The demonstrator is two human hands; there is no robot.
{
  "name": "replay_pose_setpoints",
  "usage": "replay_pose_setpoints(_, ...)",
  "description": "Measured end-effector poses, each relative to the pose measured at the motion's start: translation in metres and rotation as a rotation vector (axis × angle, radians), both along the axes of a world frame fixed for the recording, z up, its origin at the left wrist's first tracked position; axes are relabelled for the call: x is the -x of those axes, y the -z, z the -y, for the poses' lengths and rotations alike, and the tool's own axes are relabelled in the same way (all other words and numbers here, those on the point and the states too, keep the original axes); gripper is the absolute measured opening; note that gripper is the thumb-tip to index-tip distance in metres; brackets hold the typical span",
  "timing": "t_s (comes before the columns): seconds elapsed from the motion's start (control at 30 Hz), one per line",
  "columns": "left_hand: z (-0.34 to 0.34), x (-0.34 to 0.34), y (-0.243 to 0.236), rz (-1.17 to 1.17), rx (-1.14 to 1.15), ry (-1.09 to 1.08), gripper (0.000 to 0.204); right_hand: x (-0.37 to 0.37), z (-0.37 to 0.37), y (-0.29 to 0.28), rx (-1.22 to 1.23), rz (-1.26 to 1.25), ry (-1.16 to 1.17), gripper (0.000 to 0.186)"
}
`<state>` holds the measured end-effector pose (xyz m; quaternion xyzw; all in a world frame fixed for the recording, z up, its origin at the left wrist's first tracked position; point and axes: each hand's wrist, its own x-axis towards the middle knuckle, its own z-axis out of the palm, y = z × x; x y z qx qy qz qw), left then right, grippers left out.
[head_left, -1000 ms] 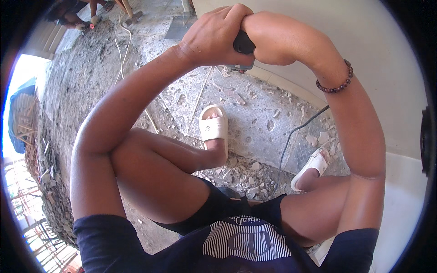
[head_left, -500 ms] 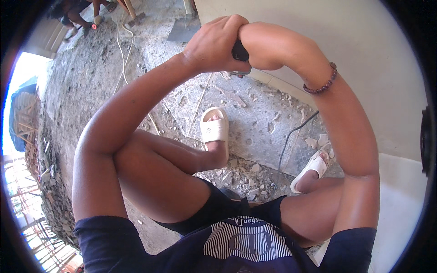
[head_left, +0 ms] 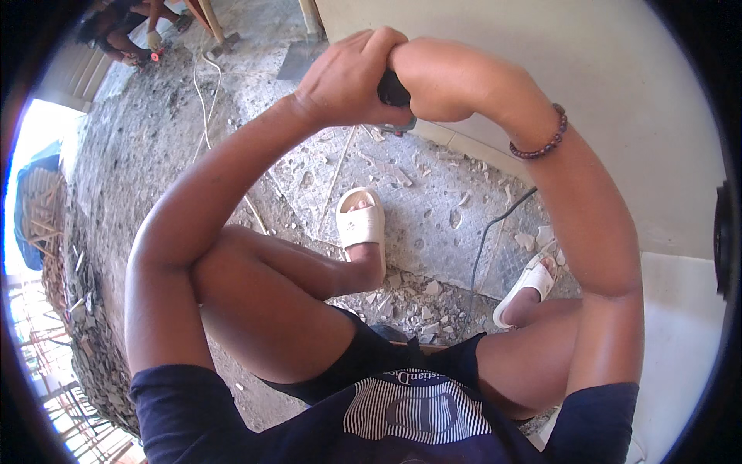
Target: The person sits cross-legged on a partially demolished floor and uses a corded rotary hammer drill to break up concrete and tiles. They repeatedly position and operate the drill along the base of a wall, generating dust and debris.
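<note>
Both of my arms reach forward and meet at a dark object [head_left: 393, 90], black with a greyish lower edge. My left hand [head_left: 345, 80] is wrapped over its left side, thumb below. Closed against its right side is my right hand [head_left: 434, 83], the wrist bent sharply and most fingers out of sight. Between them the hands cover nearly all of the object, so its kind cannot be made out. A dark bead bracelet [head_left: 543, 145] circles my right wrist. The hands are near a pale wall and above a broken tile floor.
The pale wall [head_left: 603, 100] rises on the right. Rubble [head_left: 417, 305] lies around my white slides [head_left: 361, 224]. A black cable [head_left: 485, 232] and a white cord [head_left: 209, 100] cross the floor [head_left: 255, 100]. At the far left another person [head_left: 127, 31] crouches, holding something with a red part.
My hands and the dark object have shifted slightly left, still gripped together. At the upper left, more of the other person shows, their hands a little lower in view.
</note>
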<state>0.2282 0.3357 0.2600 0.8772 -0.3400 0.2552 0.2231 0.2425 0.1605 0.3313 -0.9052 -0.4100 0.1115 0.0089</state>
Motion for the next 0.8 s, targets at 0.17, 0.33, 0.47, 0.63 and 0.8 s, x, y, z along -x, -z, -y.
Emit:
replay_pose_setpoints(0.17, 0.002, -0.005, -0.003, 0.023, 0.029, 0.021, 0.074, -0.004, 0.002, -0.009, 0.063, -0.045, 0.078, 0.019)
replay_pose_setpoints(0.33, 0.004, -0.004, -0.008, -0.021, 0.055, 0.042, 0.071, 0.001, 0.002, -0.025, 0.025, -0.024, 0.035, 0.017)
replay_pose_setpoints(0.47, 0.007, -0.006, -0.010, -0.051, 0.038, 0.052, 0.089, -0.002, 0.006, -0.034, 0.137, -0.133, 0.084, 0.015)
replay_pose_setpoints(0.63, 0.009, -0.009, -0.014, -0.024, 0.016, 0.046, 0.091, -0.006, 0.014, -0.039, 0.104, -0.170, 0.028, 0.015)
replay_pose_setpoints(0.8, 0.007, -0.007, -0.015, -0.010, -0.021, -0.001, 0.089, -0.008, 0.009, -0.027, 0.083, -0.102, 0.016, 0.016)
